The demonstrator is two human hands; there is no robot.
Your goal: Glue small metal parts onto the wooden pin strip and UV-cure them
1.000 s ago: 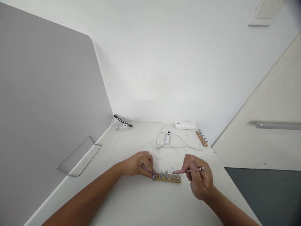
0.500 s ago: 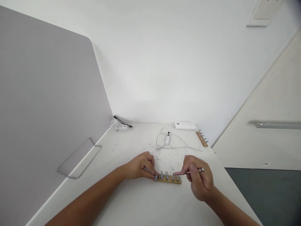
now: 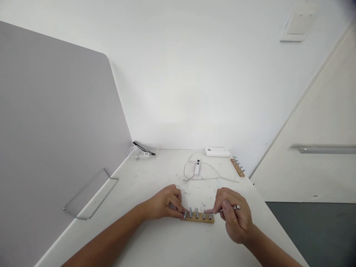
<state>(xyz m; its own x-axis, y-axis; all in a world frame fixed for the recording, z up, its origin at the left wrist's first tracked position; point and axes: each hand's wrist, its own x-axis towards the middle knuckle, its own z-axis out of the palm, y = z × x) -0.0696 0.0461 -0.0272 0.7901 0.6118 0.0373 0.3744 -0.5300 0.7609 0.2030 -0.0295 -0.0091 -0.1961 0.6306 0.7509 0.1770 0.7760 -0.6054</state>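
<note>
A short wooden strip (image 3: 198, 219) lies on the white table with several upright grey metal pegs, like screws or tool bits, along it. My left hand (image 3: 168, 203) is closed at the strip's left end, thumb and fingers pinching around the leftmost peg (image 3: 185, 215). Between the bent fingers of my right hand (image 3: 232, 215) is a slim pen-like tool (image 3: 237, 207) with a shiny metal end. Its pinkish front part reaches left to the top of a peg near the strip's right end; whether they touch I cannot tell.
A similar wooden strip with pegs (image 3: 237, 167) stands at the back right, beside a white box-shaped device (image 3: 217, 151). A white cable (image 3: 213, 179) lies around a small white plug-like device (image 3: 197, 167). At left, a wire handle (image 3: 91, 193) juts from the grey panel (image 3: 61, 111).
The view has tilted up slightly, so the scene sits lower. Both hands keep their places at the strip; the tool in my right hand has shifted only slightly.
</note>
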